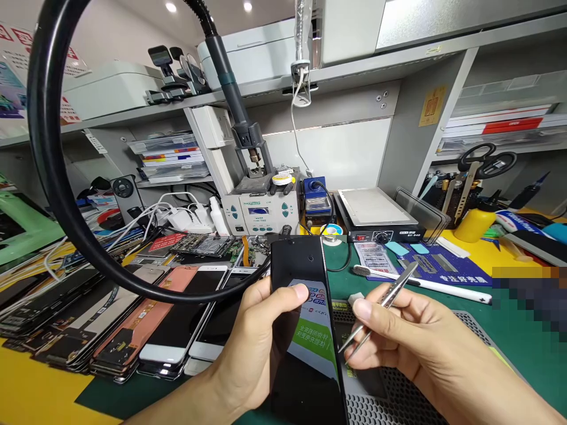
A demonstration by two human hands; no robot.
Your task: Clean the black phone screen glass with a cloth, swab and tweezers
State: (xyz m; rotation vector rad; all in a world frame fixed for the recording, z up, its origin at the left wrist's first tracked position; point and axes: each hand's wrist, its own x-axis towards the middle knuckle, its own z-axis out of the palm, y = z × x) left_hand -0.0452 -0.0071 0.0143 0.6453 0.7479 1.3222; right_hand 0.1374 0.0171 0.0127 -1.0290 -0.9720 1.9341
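Note:
My left hand (248, 336) is wrapped around a black smartphone (305, 378), its thumb lying on the glossy front. That front mirrors a sign with a green band and printed characters. In my right hand (407, 336) is a pair of metal tweezers (386, 295), gripped between thumb and fingers. The tweezer tips point down and left, slightly apart, close to the phone's right edge; whether they touch it I cannot tell. A small whitish piece (355, 297) shows by my right thumb tip. Below the hands lies a grey perforated mat (376, 407).
Several phone screens and frames (177, 319) lie in a row at left. A thick black hose (44, 147) loops in front of them. Behind stand a hot air station (261, 212) and a heating plate (378, 212). A white-handled brush (438, 288) lies at right, near a yellow bottle (475, 223).

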